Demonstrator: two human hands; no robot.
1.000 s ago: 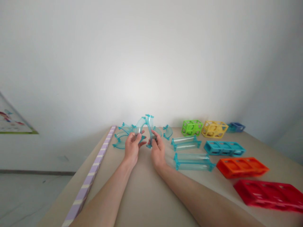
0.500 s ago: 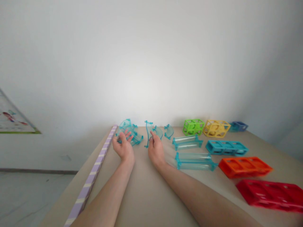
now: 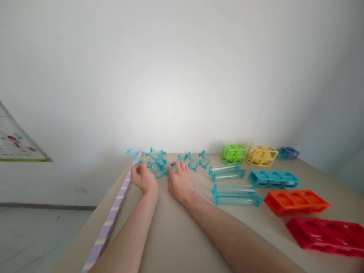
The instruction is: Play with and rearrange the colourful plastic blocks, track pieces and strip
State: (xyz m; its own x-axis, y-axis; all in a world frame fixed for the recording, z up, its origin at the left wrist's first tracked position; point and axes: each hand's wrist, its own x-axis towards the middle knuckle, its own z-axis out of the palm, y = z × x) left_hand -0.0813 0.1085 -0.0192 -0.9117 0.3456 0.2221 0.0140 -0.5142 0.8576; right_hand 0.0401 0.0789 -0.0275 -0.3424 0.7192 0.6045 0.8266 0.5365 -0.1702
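Note:
My left hand (image 3: 143,177) is closed round the lower end of a clear teal curved track piece (image 3: 132,154), which sticks up to the left above the striped edge. Close by on the right, my right hand (image 3: 180,181) has its thumb and fingers on the end of another clear teal track piece (image 3: 157,157), seen nearly edge-on; its fingertips are partly hidden. Under and behind the hands lie more teal curved pieces (image 3: 158,173), overlapping each other. Two further curved pieces, one (image 3: 192,161) and another (image 3: 204,159), rest just beyond my right hand.
Two straight clear troughs, one (image 3: 227,173) behind the other (image 3: 237,195), lie right of my arm. Further right stand open-frame blocks: green (image 3: 233,154), yellow (image 3: 262,156), blue (image 3: 290,152), teal (image 3: 274,178), orange (image 3: 297,202) and red (image 3: 330,236). A purple-striped strip (image 3: 113,212) runs along the table's left edge.
My left hand has gone from spread fingers to closed, lifting a curved piece to the left. My right hand has moved left with its thin-looking piece, which now tilts toward the left hand.

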